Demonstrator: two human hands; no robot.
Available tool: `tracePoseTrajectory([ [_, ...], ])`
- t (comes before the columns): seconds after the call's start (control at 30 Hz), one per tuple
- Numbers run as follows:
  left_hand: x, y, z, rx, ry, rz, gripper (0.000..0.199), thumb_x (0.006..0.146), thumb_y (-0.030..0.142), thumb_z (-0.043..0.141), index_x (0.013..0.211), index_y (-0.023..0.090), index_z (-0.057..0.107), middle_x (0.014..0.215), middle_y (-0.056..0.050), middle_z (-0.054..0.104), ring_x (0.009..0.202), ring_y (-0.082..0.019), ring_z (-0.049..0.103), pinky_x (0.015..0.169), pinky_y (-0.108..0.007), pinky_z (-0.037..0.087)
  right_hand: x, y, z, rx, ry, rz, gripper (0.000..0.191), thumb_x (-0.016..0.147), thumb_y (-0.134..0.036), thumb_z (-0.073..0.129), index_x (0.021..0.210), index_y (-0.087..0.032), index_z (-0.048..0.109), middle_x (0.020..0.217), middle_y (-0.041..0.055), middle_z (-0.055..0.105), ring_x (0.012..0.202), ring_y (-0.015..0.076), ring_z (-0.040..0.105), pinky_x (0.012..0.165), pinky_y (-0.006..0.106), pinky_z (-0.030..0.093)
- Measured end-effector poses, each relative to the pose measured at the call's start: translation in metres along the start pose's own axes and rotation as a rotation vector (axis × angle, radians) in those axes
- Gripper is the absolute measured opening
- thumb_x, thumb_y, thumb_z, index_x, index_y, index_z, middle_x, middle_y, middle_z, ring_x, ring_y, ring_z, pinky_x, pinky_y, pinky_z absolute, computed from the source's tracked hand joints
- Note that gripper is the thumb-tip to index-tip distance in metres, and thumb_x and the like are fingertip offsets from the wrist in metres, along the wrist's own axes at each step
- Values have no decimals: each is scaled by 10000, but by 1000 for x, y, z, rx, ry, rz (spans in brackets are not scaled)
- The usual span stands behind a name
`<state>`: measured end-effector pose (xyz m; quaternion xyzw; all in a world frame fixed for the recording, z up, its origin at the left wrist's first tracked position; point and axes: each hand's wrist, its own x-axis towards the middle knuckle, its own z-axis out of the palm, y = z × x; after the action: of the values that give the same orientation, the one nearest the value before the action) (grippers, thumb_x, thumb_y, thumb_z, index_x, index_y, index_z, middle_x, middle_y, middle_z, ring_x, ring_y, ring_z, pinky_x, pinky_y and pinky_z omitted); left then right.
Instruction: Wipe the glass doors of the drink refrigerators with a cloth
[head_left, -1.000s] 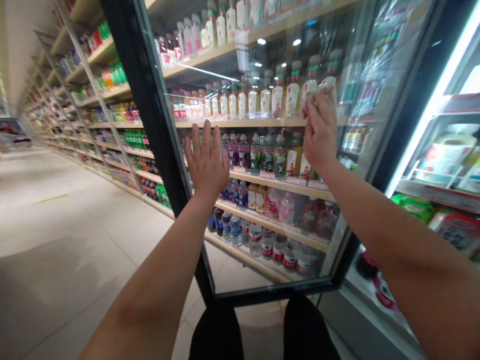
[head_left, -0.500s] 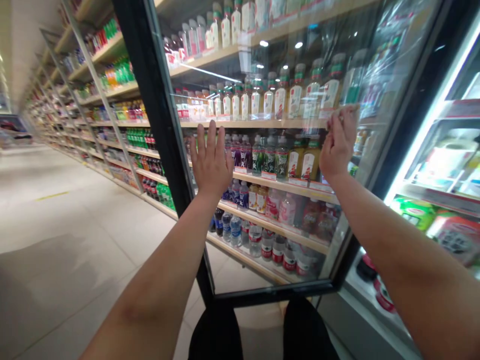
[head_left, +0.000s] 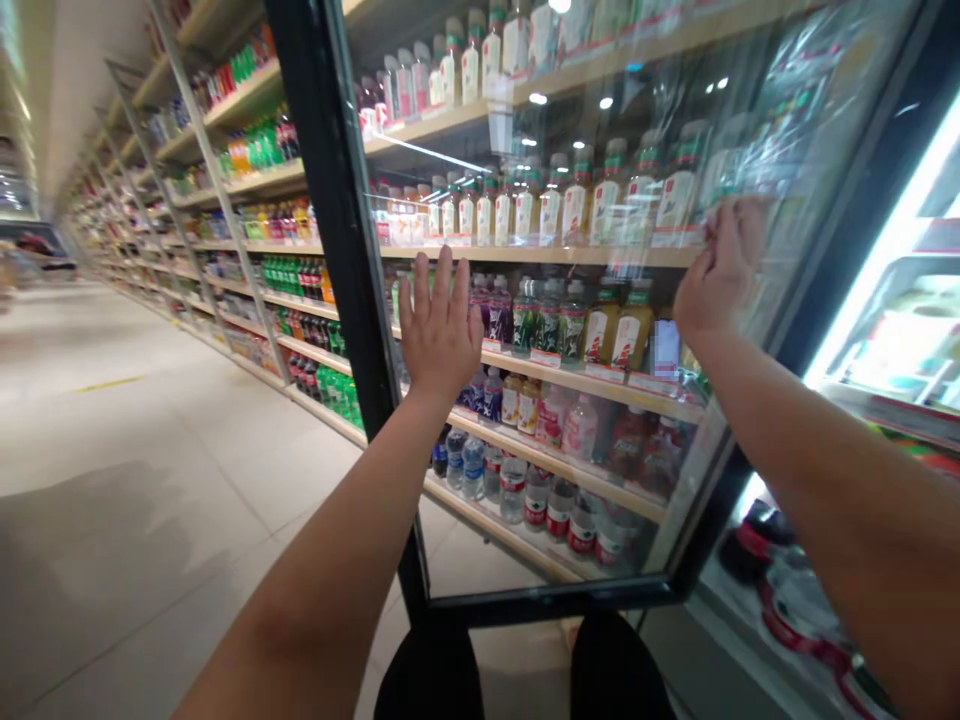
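Note:
My left hand [head_left: 442, 330] lies flat with its fingers spread against the glass pane [head_left: 540, 545] of a fridge door, close to the door's black frame [head_left: 334, 200]. On the right side of the same pane, my right hand [head_left: 721, 265] is closed, its fingers curled and pressed toward the glass. Whatever it may hold is hidden and slightly blurred. The door stands swung open between my two arms. Through the pane show rows of drink bottles [head_left: 604, 325] on shelves behind it.
To the right is the lit fridge interior, with bottles [head_left: 787, 600] on its lowest level. Long store shelves [head_left: 225, 190] full of drinks run back along the left. Pale floor tiles [head_left: 150, 450] cover the aisle. My knees [head_left: 619, 665] are just below the door's bottom edge.
My right hand has moved to the right and slightly up across the glass. My left hand stays flat on the pane. The whole view has shifted a little.

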<state>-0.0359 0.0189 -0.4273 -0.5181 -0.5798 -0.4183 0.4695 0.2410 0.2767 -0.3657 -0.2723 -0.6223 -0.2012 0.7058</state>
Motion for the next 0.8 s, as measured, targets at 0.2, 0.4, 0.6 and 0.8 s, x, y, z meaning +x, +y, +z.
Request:
tracePoseTrajectory([
  [0.2, -2, -3, 3, -9, 19, 11, 594, 1007, 266, 402, 1594, 204, 330, 1666, -53, 257, 1573, -252, 69, 1301, -516, 50, 89, -13, 10, -31, -97, 113, 705, 831, -44, 405, 1527, -147, 437, 1629, 87, 359, 1560, 218, 247, 1296, 508, 162],
  [0.4, -5, -4, 4, 2, 30, 27, 611, 1005, 265, 418, 1604, 215, 307, 1669, -43, 256, 1572, -262, 68, 1305, -512, 31, 140, -97, 10, -55, -150, 145, 577, 976, -79, 327, 1545, -144, 395, 1649, 60, 334, 1555, 167, 236, 1306, 371, 127],
  [0.6, -3, 0, -2, -48, -23, -13, 647, 984, 252, 428, 1613, 230, 283, 1671, -18, 254, 1571, -278, 61, 1305, -526, 2, 99, -169, 14, 14, -139, -209, 476, 1063, -201, 323, 1526, -204, 432, 1633, 15, 383, 1533, 110, 274, 1300, 303, 162],
  [0.8, -4, 2, -5, -49, -26, -20, 625, 986, 264, 432, 1600, 230, 318, 1670, -15, 248, 1571, -259, 63, 1311, -509, 18, 106, -187, 17, 61, -192, -281, 476, 1029, -131, 361, 1490, -127, 478, 1617, 61, 407, 1526, 155, 301, 1303, 377, 211],
])
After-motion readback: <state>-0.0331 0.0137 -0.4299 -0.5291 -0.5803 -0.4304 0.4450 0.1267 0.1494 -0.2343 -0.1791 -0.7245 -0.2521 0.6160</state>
